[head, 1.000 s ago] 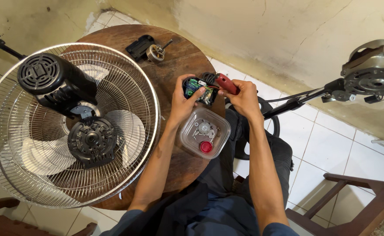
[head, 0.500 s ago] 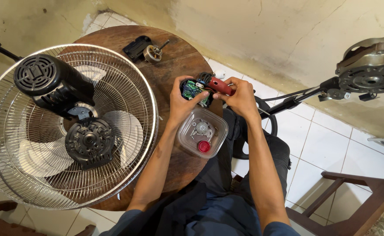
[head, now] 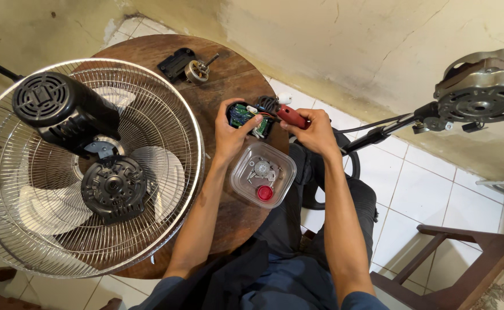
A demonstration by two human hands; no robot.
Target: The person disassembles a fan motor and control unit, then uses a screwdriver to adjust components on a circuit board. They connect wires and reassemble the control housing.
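My left hand [head: 233, 132] grips a small green circuit board [head: 245, 115] in a black housing, held over the far edge of the round wooden table [head: 237, 221]. My right hand [head: 315, 131] holds a red-handled tool [head: 291, 116] whose tip points at the board. Black wires [head: 269, 103] trail from the board. Just below my hands sits a clear plastic tub [head: 262, 174] with small metal parts and a red cap inside.
A large wire-caged fan [head: 85, 166] with a black motor lies flat over the table's left side. A black bracket and small metal part [head: 186, 65] rest at the far edge. A bare fan motor on a stand [head: 481, 92] is at right. A wooden chair [head: 464, 264] stands lower right.
Both hands and the board have kept their hold and stayed at the same spot on the table; only the camera view has drifted a little.
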